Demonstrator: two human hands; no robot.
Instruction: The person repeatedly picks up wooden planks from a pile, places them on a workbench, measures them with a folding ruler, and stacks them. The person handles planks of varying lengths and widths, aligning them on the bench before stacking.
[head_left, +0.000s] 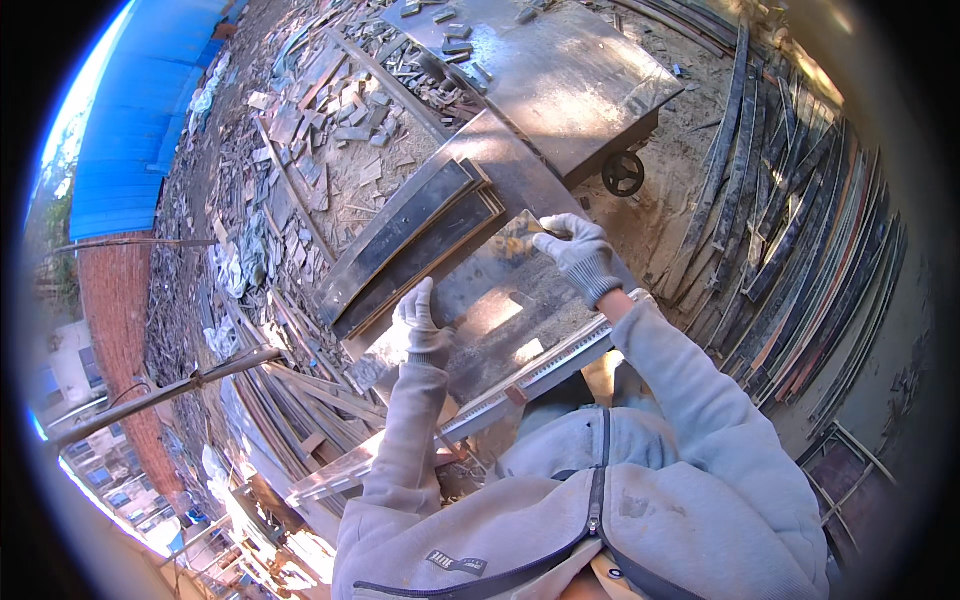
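My left hand [420,320], in a pale work glove, is beside the near edge of a stack of long dark-faced plywood strips [420,255]. Its fingers point up and away, and nothing shows in its palm. Farther right, the thumb and forefinger of my gloved right hand [580,258] meet at the edge of a small piece of wood [522,224]. Both hands are over a worn metal machine table [470,345], on which the strips lie slanting from near left to far right. A white graduated rail [560,372] runs along the table's near side, in front of my body.
A wider metal tabletop [570,75] extends beyond, with a black handwheel [623,173] below its right corner. Wood scraps [365,120] cover the ground at far left. Long strips [800,270] are piled at right. A pole [170,395] juts in from the left.
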